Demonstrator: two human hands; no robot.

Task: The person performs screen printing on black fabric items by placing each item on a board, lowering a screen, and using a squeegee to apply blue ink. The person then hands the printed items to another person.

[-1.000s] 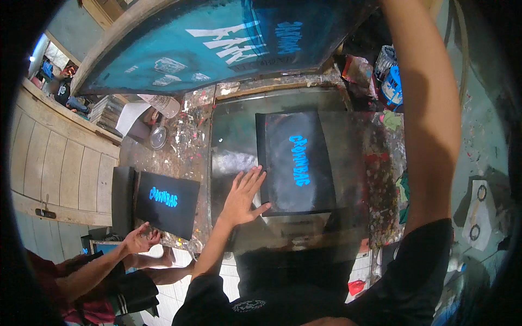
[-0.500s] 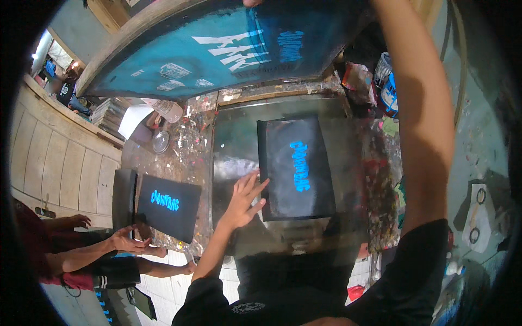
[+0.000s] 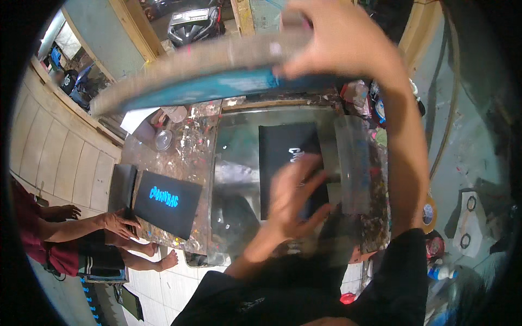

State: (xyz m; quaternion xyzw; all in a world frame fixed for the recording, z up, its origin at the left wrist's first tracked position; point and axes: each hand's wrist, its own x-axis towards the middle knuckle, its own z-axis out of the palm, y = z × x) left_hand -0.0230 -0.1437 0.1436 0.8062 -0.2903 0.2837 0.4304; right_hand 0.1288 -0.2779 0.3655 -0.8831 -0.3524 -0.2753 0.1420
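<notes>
My right hand (image 3: 337,41) grips the near wooden edge of a screen printing frame (image 3: 228,54), which is tilted up. Its teal mesh shows only as a thin strip below the wood. My left hand (image 3: 291,201), smeared by motion, is over a flat black sheet (image 3: 274,146) with its fingers apart. Whether it touches the sheet I cannot tell. Pale lettering on the sheet is partly hidden by the fingers. Under the sheet is a glassy board (image 3: 234,136).
At left, another black sheet with blue lettering (image 3: 168,204) lies on a paint-spattered table (image 3: 185,136). Beside it a co-worker's hand (image 3: 120,224) touches a dark flat box (image 3: 122,187). A clear round lid (image 3: 163,140) lies farther back. Cluttered containers and a tape roll (image 3: 429,213) are at right.
The printing frame has tipped, so its wooden edge now faces me and its mesh is mostly hidden. My left hand has moved right, from the sheet's left edge to over its lettering.
</notes>
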